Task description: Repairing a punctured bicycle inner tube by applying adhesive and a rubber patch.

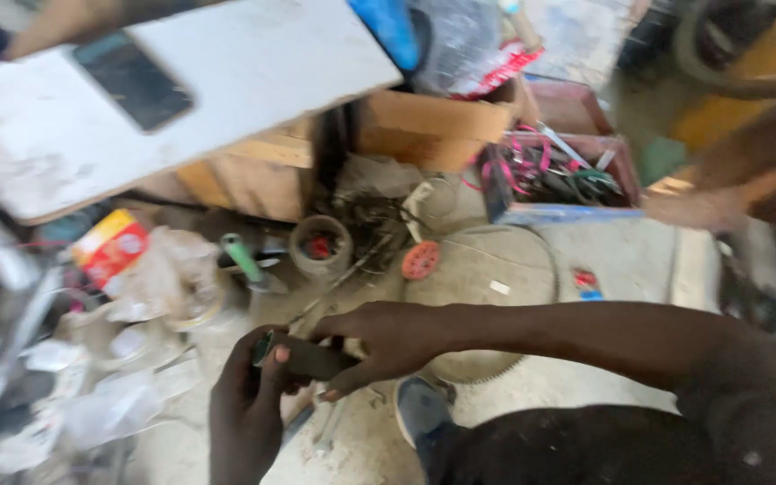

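- Low down, near the concrete floor (pixel 621 260), both hands meet on one small dark part (pixel 312 357), a stubby sleeve-like piece, blurred by motion; what it is cannot be told more closely.
- Left hand (pixel 244 409): comes up from below, thumb over the near end of the dark part, fingers curled under it. Grip closed on the piece.
- Right hand (pixel 388 341): reaches across from the right, fingers wrapped over the far end of the same part. Grip also closed on it.
- Progress, as a judgement: the part is off the floor and held at both ends, so picking up is done; it looks mid-handling, with nothing yet fitted to it or set down. Whether it is being pulled apart or pushed together cannot be told.
- Below the hands: a metal spanner-like tool (pixel 327 429) lies on the floor, untouched, just beside a grey shoe (pixel 422 411).
- Further off: an orange toothed disc (pixel 421 260), a short ring-shaped can with something red inside (pixel 320 245), a green-handled tool (pixel 242 258), crumpled clear plastic (pixel 150 274).
- Behind: open wooden box of pink and green hand tools (pixel 557 175); a white board (pixel 226 72) carrying a phone (pixel 133 81).
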